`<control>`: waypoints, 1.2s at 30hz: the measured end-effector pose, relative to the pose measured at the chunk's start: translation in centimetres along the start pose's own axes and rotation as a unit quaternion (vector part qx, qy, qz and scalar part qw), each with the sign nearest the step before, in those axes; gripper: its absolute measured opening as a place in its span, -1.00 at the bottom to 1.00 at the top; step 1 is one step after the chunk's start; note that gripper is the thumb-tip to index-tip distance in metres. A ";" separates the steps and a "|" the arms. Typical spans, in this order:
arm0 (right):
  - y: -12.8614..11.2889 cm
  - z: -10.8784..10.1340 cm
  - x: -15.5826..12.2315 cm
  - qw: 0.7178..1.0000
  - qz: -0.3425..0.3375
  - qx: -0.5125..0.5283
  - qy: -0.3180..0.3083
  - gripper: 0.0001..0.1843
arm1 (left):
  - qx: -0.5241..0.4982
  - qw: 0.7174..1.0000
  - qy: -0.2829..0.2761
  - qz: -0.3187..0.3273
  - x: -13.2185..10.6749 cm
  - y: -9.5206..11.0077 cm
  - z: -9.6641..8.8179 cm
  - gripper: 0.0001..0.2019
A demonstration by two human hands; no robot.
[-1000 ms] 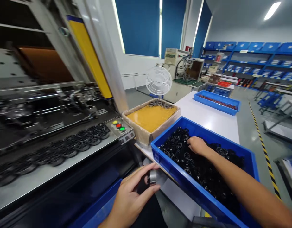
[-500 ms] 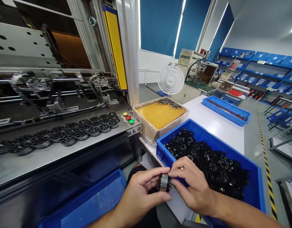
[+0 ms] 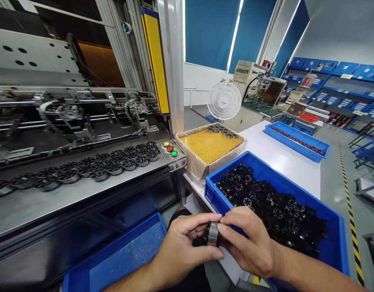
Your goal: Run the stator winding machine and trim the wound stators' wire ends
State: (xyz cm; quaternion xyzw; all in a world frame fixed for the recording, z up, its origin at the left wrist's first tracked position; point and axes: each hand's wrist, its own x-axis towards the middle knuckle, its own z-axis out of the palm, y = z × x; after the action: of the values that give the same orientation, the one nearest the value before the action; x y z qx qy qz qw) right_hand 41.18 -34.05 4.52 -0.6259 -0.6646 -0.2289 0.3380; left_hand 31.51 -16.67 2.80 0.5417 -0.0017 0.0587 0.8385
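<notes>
My left hand point(image 3: 188, 243) grips a motor stator core point(image 3: 212, 234), a grey steel ring with black plastic at its side, between thumb and fingers. It is held on edge in front of my lap. From the other side, my right hand point(image 3: 250, 239) closes on the stator's right face, its fingertips pressed to the black part. Whether a separate piece lies under those fingers is hidden. Just beyond my right hand, a blue bin point(image 3: 340, 231) holds a heap of black spoked plastic pieces point(image 3: 266, 202).
Rows of similar stators point(image 3: 98, 174) line the metal machine ledge point(image 3: 92, 195) at left, beside a button box point(image 3: 171, 156). A plastic-lined carton point(image 3: 199, 164) with several stators stands behind the bin. One blue tray point(image 3: 325, 152) sits farther right; another blue tray point(image 3: 126, 255) lies low left.
The view has turned slightly left, shifting the scene rightward. My right fingers have moved further over the stator's face. My left hand keeps its grip.
</notes>
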 end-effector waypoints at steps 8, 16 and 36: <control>-0.4 0.0 0.0 0.998 -0.023 -0.065 0.014 -0.65 | -0.056 0.997 -0.034 -0.046 0.0 0.2 -0.4 -0.52; -0.5 0.0 0.1 0.997 -0.009 -0.077 0.017 -0.65 | -0.045 0.998 -0.035 -0.023 -0.2 0.3 -0.2 -0.53; -0.5 -0.2 -0.2 0.997 -0.024 -0.075 0.015 -0.76 | 0.001 0.999 -0.045 -0.001 -0.4 -0.7 0.0 -0.50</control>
State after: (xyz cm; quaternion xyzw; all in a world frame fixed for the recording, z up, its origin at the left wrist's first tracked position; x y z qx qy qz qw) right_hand 40.69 -34.38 4.54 -0.6300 -0.6549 -0.2954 0.2949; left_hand 31.23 -16.97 2.11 0.5448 -0.0386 0.0331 0.8370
